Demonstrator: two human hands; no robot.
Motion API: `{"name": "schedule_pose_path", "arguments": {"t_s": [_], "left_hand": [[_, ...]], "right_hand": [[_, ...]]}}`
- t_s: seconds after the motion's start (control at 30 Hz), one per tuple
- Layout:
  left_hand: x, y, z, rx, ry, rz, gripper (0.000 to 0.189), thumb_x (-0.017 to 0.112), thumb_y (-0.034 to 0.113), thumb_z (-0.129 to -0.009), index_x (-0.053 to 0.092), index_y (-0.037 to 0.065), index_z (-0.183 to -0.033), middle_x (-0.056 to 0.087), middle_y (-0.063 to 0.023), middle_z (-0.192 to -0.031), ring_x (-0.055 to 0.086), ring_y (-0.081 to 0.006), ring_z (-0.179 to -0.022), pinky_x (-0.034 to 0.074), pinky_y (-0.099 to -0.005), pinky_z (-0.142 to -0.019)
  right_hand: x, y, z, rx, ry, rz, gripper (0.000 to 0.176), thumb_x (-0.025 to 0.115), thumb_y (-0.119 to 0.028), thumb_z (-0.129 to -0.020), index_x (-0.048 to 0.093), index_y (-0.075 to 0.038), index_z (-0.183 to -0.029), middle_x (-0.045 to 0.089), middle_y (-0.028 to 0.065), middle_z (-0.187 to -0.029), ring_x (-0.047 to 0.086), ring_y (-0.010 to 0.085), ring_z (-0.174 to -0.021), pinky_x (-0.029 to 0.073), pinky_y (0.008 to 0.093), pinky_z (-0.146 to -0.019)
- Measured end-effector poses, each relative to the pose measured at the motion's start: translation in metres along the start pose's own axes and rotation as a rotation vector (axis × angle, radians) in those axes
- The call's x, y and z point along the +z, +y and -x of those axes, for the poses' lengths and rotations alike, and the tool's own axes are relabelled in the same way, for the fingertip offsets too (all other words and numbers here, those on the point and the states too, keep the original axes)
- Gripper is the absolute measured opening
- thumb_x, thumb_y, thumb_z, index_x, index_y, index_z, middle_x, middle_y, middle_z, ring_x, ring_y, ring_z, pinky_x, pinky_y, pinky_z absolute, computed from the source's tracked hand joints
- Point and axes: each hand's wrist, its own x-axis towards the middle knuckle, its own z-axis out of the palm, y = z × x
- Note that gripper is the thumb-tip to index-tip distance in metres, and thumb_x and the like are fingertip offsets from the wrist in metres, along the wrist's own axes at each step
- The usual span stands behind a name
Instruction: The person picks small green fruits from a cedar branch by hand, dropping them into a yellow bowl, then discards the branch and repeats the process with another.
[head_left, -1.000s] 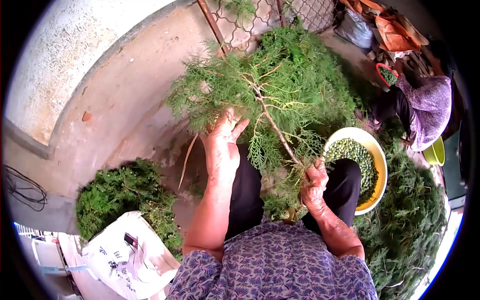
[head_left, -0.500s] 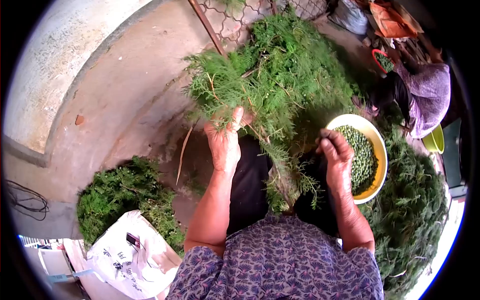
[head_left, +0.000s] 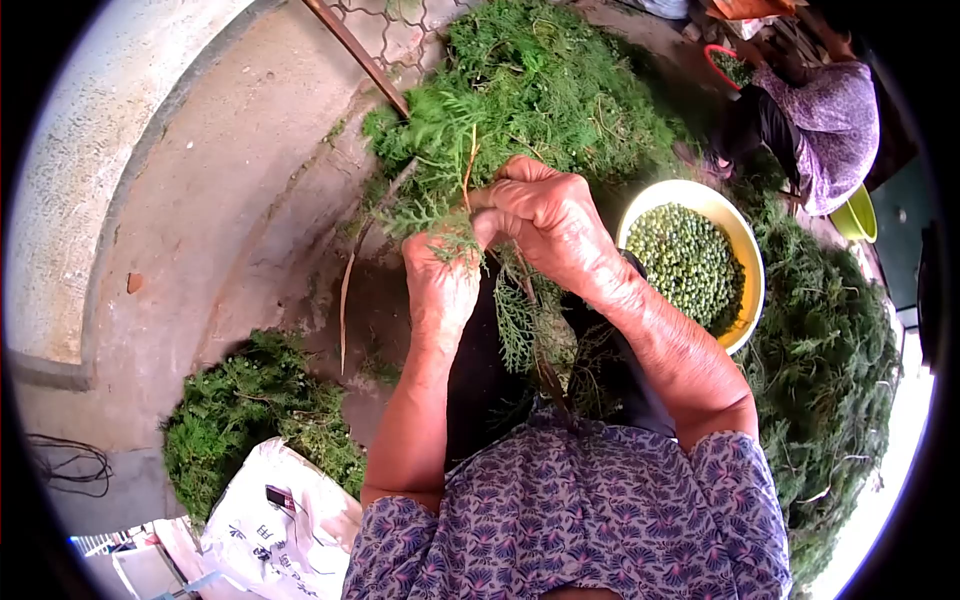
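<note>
My left hand (head_left: pixel 440 275) is closed round a green leafy sprig (head_left: pixel 440 215) in front of my lap. Close beside it, my right hand (head_left: pixel 550 220) is closed, its fingertips pinched at the sprig's stem; whatever is between them is too small to name. A yellow bowl (head_left: pixel 750 265), partly filled with small green berries (head_left: pixel 685 265), sits to the right of my right forearm. Beyond my hands lies a big heap of green branches (head_left: pixel 560 90). A thicker stem (head_left: pixel 548 375) runs down between my legs.
At the right, a person (head_left: pixel 830 125) in a purple top sits near a red-rimmed container (head_left: pixel 722 66) and a yellow-green basin (head_left: pixel 856 215). More branches (head_left: pixel 830 400) lie at the right, others (head_left: pixel 255 400) at the lower left by a white sack (head_left: pixel 270 540). A brown bar (head_left: pixel 355 50) stands ahead.
My right hand has moved left from beside the bowl to the sprig at my left hand. The view has shifted slightly, and less foliage shows above my left hand.
</note>
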Motion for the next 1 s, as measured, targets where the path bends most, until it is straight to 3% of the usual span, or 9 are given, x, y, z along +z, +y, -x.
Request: {"name": "schedule_pose_path", "arguments": {"t_s": [0.1, 0.2, 0.23, 0.33, 0.37, 0.43, 0.63, 0.83, 1.0], "left_hand": [[-0.009, -0.018, -0.002, 0.128, -0.004, -0.565, 0.017, 0.064, 0.012, -0.081, 0.061, -0.001, -0.071, 0.057, -0.0003, -0.067, 0.045, -0.0073, -0.054, 0.035, -0.022, -0.051], [-0.018, -0.023, -0.007, 0.117, -0.046, -0.462, 0.017, 0.063, 0.019, -0.082, 0.066, 0.004, -0.089, 0.066, -0.007, -0.085, 0.06, -0.0143, -0.073, 0.048, -0.0292, -0.064], [-0.015, -0.01, -0.012, -0.255, -0.154, 0.282, 0.022, 0.058, 0.019, -0.086, 0.062, 0.006, -0.103, 0.064, -0.0055, -0.094, 0.059, -0.0156, -0.084, 0.05, -0.0341, -0.072], [-0.021, -0.018, -0.015, -0.301, -0.02, 0.73, 0.027, 0.05, 0.021, -0.09, 0.05, 0.004, -0.11, 0.057, -0.005, -0.087, 0.054, -0.0148, -0.07, 0.051, -0.0342, -0.071], [-0.002, 0.003, -0.018, -0.362, 0.363, 0.733, 0.023, 0.049, 0.021, -0.09, 0.052, 0.003, -0.104, 0.052, -0.0034, -0.076, 0.047, -0.0122, -0.06, 0.047, -0.0272, -0.061], [-0.04, -0.049, -0.027, -0.289, -0.148, 1.237, 0.025, 0.048, 0.022, -0.088, 0.052, 0.002, -0.103, 0.047, -0.002, -0.068, 0.04, -0.01, -0.054, 0.036, -0.0231, -0.048], [-0.055, -0.048, -0.047, -0.197, -0.181, 1.291, 0.027, 0.046, 0.023, -0.089, 0.055, -0.001, -0.1, 0.04, 0.0033, -0.056, 0.029, -0.0072, -0.046, 0.023, -0.0208, -0.039], [-0.071, -0.039, -0.066, -0.051, -0.296, 1.315, 0.028, 0.044, 0.022, -0.091, 0.052, -0.003, -0.101, 0.038, 0.0001, -0.054, 0.028, -0.0091, -0.041, 0.024, -0.0218, -0.038], [-0.072, -0.034, -0.066, 0.037, -0.33, 1.418, 0.033, 0.047, 0.025, -0.089, 0.05, -0.003, -0.106, 0.036, 0.0005, -0.056, 0.031, -0.0095, -0.045, 0.032, -0.0238, -0.042]], "right_hand": [[-0.006, 0.003, 0.004, -0.041, 0.004, 0.067, 0.014, 0.065, -0.003, -0.077, 0.065, 0.0, -0.091, 0.06, 0.0066, -0.065, 0.059, 0.0138, -0.062, 0.05, 0.0239, -0.049], [-0.022, -0.001, 0.013, 0.466, 0.19, -0.466, 0.011, 0.059, -0.013, -0.084, 0.065, -0.003, -0.085, 0.06, 0.0037, -0.064, 0.053, 0.0096, -0.047, 0.041, 0.0198, -0.038], [-0.034, -0.009, 0.016, 0.529, 0.261, -0.418, 0.012, 0.059, -0.012, -0.085, 0.064, -0.004, -0.091, 0.059, 0.0041, -0.064, 0.055, 0.0103, -0.051, 0.043, 0.0209, -0.042], [-0.081, 0.017, 0.05, 0.531, 0.473, -0.265, 0.014, 0.057, -0.003, -0.083, 0.061, -0.002, -0.097, 0.06, 0.0039, -0.076, 0.057, 0.01, -0.065, 0.05, 0.0245, -0.059], [-0.103, 0.042, 0.071, 0.508, 0.425, 0.048, 0.022, 0.059, -0.004, -0.08, 0.059, -0.002, -0.102, 0.059, 0.0086, -0.09, 0.059, 0.0167, -0.076, 0.05, 0.028, -0.067], [-0.131, 0.06, 0.105, 0.516, 0.293, 0.788, 0.038, 0.064, -0.008, -0.072, 0.057, -0.002, -0.109, 0.053, 0.0172, -0.111, 0.055, 0.0293, -0.097, 0.044, 0.0338, -0.082], [-0.076, -0.011, 0.134, 0.731, 0.094, 0.154, 0.02, 0.062, -0.009, -0.08, 0.062, -0.001, -0.099, 0.064, 0.0148, -0.088, 0.062, 0.0248, -0.078, 0.048, 0.0301, -0.068], [-0.009, -0.02, 0.162, 0.558, -0.322, -0.235, 0.065, 0.066, -0.032, -0.077, 0.04, -0.002, -0.128, 0.057, 0.0195, -0.109, 0.057, 0.031, -0.097, 0.043, 0.0369, -0.089], [0.006, -0.023, 0.166, 0.691, -0.283, -0.432, 0.038, 0.059, -0.021, -0.085, 0.052, 0.002, -0.115, 0.062, 0.0173, -0.087, 0.06, 0.02, -0.08, 0.046, 0.0309, -0.073]]}}
